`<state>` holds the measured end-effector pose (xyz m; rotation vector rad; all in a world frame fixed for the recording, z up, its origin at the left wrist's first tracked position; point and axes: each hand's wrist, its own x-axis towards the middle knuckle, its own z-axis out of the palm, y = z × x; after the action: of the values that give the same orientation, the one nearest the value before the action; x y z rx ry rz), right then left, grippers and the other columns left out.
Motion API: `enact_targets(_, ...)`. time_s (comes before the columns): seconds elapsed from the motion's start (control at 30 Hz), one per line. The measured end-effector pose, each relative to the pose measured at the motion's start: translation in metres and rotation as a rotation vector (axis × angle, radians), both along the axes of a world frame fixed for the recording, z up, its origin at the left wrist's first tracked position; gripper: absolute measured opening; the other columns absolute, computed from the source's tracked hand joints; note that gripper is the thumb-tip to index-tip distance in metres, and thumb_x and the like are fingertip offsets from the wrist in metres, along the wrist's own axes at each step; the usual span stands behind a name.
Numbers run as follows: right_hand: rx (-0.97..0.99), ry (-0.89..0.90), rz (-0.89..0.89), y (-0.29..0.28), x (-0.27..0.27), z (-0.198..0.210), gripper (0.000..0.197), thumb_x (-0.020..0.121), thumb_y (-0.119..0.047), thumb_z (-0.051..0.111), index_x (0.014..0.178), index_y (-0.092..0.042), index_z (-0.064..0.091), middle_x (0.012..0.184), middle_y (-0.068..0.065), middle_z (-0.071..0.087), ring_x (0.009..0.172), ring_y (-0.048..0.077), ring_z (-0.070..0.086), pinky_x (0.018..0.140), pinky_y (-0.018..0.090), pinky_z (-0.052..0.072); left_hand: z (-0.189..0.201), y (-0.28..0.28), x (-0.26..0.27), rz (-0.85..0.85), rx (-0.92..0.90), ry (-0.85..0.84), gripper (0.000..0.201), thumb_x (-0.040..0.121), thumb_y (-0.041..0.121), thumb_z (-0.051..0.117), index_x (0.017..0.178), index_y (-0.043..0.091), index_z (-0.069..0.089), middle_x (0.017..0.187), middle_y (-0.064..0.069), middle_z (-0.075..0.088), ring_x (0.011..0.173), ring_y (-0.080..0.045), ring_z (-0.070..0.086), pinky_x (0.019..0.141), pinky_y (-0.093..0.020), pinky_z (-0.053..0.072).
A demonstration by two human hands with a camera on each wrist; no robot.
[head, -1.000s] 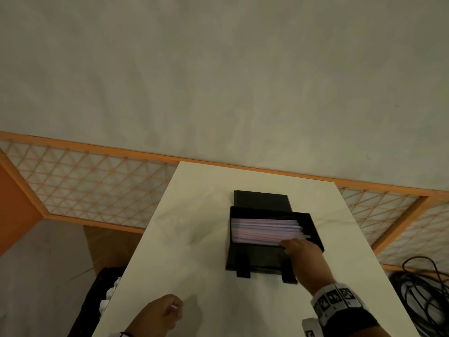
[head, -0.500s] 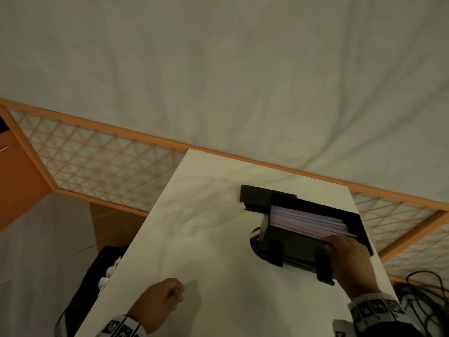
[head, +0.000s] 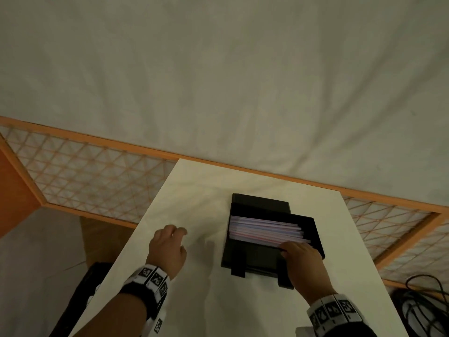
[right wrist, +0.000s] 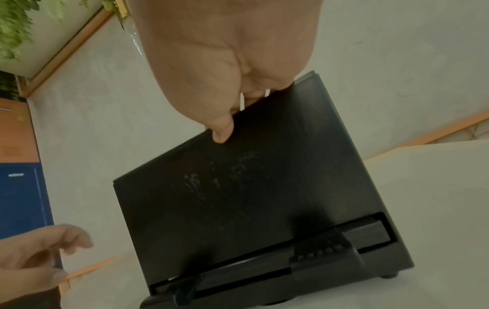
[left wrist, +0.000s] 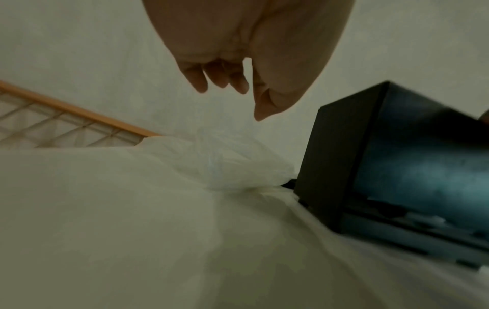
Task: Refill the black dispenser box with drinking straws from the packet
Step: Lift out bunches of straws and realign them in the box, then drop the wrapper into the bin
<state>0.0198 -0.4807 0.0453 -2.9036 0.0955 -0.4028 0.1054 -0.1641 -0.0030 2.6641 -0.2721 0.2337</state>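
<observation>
Box back down flat, left hand moved in

Since half a second ago the black box [head: 255, 259] sits level on the white surface [head: 194, 300] again. Right hand [head: 305, 266] grips its front top edge, fingertips over the straws [head: 264, 231] inside. Left hand [head: 167, 249] hovers beside it, fingers loosely spread, holding nothing. Clear plastic packet [left wrist: 227, 165] lies against the box's left side.

Open black dispenser box [head: 255, 260] on white counter [head: 194, 300], pastel straws [head: 264, 231] stacked inside, right hand [head: 305, 266] gripping its front rim, left hand [head: 167, 249] hovering beside it, fingers [head: 181, 231] loosely curled.
</observation>
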Motion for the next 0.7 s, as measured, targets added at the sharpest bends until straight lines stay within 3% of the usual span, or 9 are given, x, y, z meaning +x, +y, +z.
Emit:
enact_targets(0.13, 0.029, -0.066, -0.020, 0.021, -0.014, 0.014, 0.029, 0.071, -0.006, 0.073, 0.093, -0.024, 0.068, 0.092, -0.006, 0.068, 0.084, 0.019, 0.065, 0.072, 0.035, 0.051, -0.011, 0.000, 0.034, -0.079, 0.380, 0.218, 0.085, 0.087, 0.011, 0.051, 0.150, 0.035, 0.000, 0.159, -0.001, 0.012, 0.146, -0.030, 0.012, 0.118, -0.047, 0.005)
enact_targets(0.2, 0.033, -0.113, -0.011, 0.039, -0.022, 0.021, 0.038, 0.068, -0.008, 0.079, 0.100, -0.022, 0.068, 0.103, -0.001, 0.068, 0.094, 0.021, 0.064, 0.078, 0.038, 0.050, -0.022, 0.009, 0.042, -0.111, 0.530, 0.403, 0.090, 0.089, 0.008, 0.043, 0.145, 0.042, -0.019, 0.149, -0.001, 0.037, 0.142, -0.027, 0.027, 0.116, -0.054, -0.003)
enact_targets(0.27, 0.055, -0.167, 0.040, 0.054, -0.027, 0.030, 0.043, 0.066, -0.007, 0.081, 0.103, -0.022, 0.066, 0.106, 0.000, 0.067, 0.098, 0.020, 0.063, 0.081, 0.040, 0.050, -0.025, 0.018, 0.035, -0.165, 0.553, 0.560, 0.070, 0.095, 0.016, 0.032, 0.147, 0.041, -0.007, 0.139, -0.004, 0.049, 0.130, -0.026, 0.044, 0.118, -0.052, 0.008)
enact_targets(0.33, 0.107, -0.227, 0.094, 0.069, -0.029, 0.041, 0.041, 0.068, -0.006, 0.078, 0.103, -0.022, 0.065, 0.104, -0.003, 0.065, 0.099, 0.013, 0.058, 0.084, 0.037, 0.050, -0.028, 0.031, 0.023, -0.181, 0.568, 0.576, 0.048, 0.098, 0.027, 0.032, 0.145, 0.029, 0.027, 0.142, -0.007, 0.043, 0.130, -0.028, 0.042, 0.114, -0.046, 0.025)
enact_targets(0.4, 0.172, -0.264, 0.132, 0.088, -0.030, 0.053, 0.030, 0.075, -0.010, 0.072, 0.101, -0.021, 0.065, 0.101, -0.010, 0.059, 0.098, 0.007, 0.053, 0.085, 0.032, 0.047, -0.030, 0.049, 0.004, -0.180, 0.587, 0.513, 0.038, 0.095, 0.028, 0.043, 0.132, 0.020, 0.048, 0.145, -0.007, 0.032, 0.134, -0.031, 0.031, 0.114, -0.047, 0.025)
enact_targets(0.47, 0.221, -0.249, 0.159, 0.114, -0.028, 0.065, 0.025, 0.079, -0.010, 0.069, 0.100, -0.022, 0.063, 0.100, -0.015, 0.054, 0.094, 0.006, 0.053, 0.083, 0.027, 0.046, -0.036, 0.075, -0.015, -0.171, 0.475, 0.515, 0.039, 0.095, 0.022, 0.043, 0.132, 0.015, 0.049, 0.147, -0.006, 0.031, 0.135, -0.031, 0.030, 0.115, -0.042, 0.025)
enact_targets(0.53, 0.276, -0.234, 0.199, 0.142, -0.023, 0.072, 0.029, 0.078, -0.009, 0.070, 0.100, -0.026, 0.061, 0.100, -0.016, 0.053, 0.091, 0.006, 0.055, 0.081, 0.025, 0.048, -0.037, 0.111, -0.034, -0.133, 0.268, 0.519, 0.039, 0.096, 0.017, 0.040, 0.134, 0.012, 0.048, 0.121, 0.004, 0.051, 0.121, -0.021, 0.044, 0.109, -0.031, 0.034)
enact_targets(0.6, 0.370, -0.206, 0.245, 0.175, -0.018, 0.074, 0.031, 0.081, -0.015, 0.067, 0.105, -0.032, 0.056, 0.102, -0.021, 0.051, 0.093, 0.005, 0.056, 0.080, 0.026, 0.051, -0.020, 0.147, -0.051, -0.067, 0.074, 0.535, 0.038, 0.095, 0.017, 0.042, 0.131, 0.026, 0.047, 0.098, 0.009, 0.048, 0.108, -0.013, 0.045, 0.103, -0.028, 0.038)
enact_targets(0.7, 0.474, -0.174, 0.336, 0.226, -0.009, 0.072, 0.047, 0.083, -0.018, 0.067, 0.112, -0.047, 0.044, 0.108, -0.031, 0.046, 0.098, -0.002, 0.053, 0.079, 0.015, 0.045, 0.017, 0.197, -0.069, -0.069, -0.249, 0.536, 0.048, 0.083, 0.024, 0.060, 0.112, 0.048, 0.030, 0.110, 0.017, 0.044, 0.096, 0.004, 0.048, 0.085, -0.012, 0.042)
